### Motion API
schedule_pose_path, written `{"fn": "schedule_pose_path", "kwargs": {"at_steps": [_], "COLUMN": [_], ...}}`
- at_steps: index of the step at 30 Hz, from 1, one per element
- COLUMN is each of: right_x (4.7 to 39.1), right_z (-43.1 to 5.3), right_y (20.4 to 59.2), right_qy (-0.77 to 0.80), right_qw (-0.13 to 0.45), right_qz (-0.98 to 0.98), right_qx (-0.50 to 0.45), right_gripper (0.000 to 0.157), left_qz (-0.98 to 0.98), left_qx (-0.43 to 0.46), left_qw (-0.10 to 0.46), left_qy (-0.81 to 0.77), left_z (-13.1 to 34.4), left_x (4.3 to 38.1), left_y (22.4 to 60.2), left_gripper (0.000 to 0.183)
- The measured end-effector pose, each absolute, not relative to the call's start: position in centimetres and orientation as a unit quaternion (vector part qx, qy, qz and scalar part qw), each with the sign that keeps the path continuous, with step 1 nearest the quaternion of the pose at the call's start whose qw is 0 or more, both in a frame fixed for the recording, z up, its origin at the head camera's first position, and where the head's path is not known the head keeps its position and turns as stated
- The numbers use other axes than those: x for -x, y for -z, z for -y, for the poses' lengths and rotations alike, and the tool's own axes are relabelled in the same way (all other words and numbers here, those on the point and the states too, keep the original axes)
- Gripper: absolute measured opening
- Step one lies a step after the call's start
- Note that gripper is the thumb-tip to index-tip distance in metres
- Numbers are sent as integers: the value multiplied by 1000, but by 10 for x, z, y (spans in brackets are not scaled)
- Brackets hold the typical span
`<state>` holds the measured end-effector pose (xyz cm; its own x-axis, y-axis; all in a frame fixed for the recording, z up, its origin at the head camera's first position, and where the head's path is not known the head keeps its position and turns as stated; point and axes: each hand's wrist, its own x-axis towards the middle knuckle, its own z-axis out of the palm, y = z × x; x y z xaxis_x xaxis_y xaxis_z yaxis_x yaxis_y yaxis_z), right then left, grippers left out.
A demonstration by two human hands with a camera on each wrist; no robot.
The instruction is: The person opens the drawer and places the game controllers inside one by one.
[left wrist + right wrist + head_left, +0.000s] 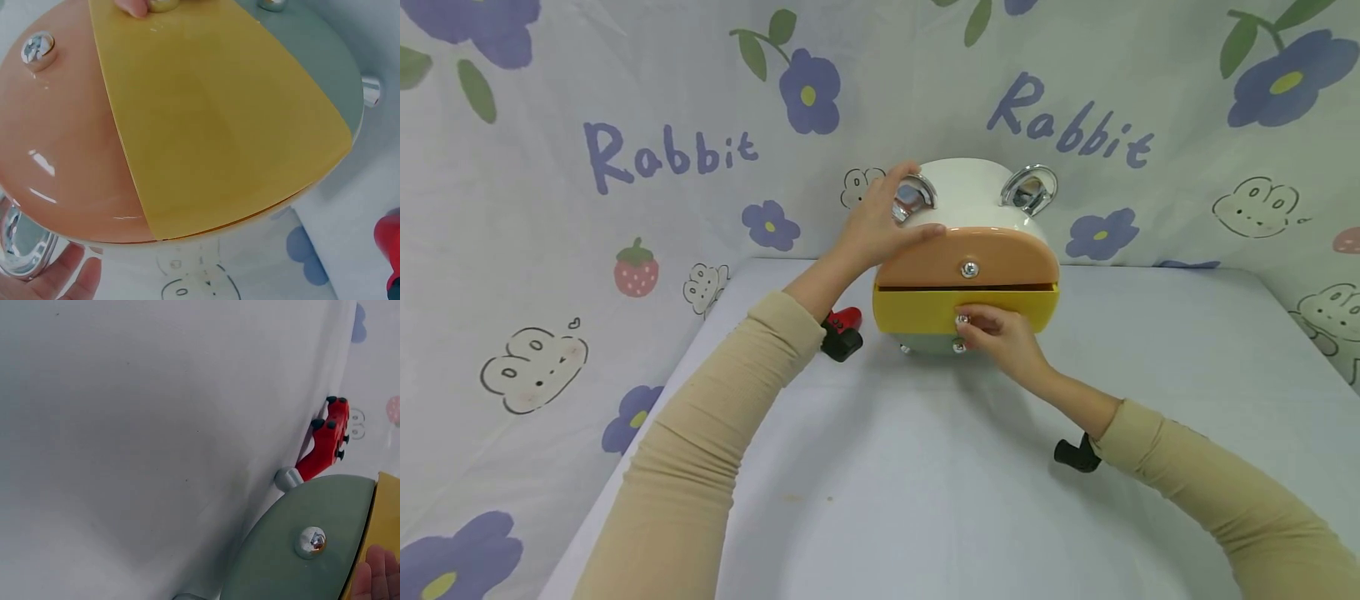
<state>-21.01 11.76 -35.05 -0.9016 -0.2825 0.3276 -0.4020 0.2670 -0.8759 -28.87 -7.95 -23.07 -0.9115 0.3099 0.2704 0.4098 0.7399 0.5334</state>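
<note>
A small rounded drawer cabinet [966,193] has a white top and two silver ring-like ears. Its front stacks an orange drawer [917,265], a yellow drawer [917,310] and a green drawer [928,342], each with a silver knob. The yellow drawer stands slightly out, with a dark gap along its top edge. My left hand [880,223] grips the cabinet's upper left around the ear, thumb across the orange drawer's top edge. With thumb and fingers, my right hand [1009,340] pinches the yellow drawer's knob [962,319]. In the left wrist view, a fingertip [132,6] shows at that knob.
A red game controller [328,442] lies left of the cabinet, partly behind the black wrist device [841,343] in the head view. Another black device [1077,455] hangs under the right wrist. The white table [880,500] meets a rabbit-print curtain [685,67] behind.
</note>
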Motion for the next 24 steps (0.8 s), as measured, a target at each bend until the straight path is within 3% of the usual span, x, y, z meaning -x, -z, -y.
{"fn": "schedule_pose_path", "kwargs": {"at_steps": [24], "right_x": [229], "right_z": [-123], "right_y": [359], "right_qy": [-553], "right_qw": [39], "right_qz": [804], "right_qx": [-216], "right_gripper": [28], "left_qz": [934], "left_qx": [197], "left_qw": [78], "left_qy": [288], "left_z": [80], "left_x": [289], "left_y": [229], "left_gripper": [88]}}
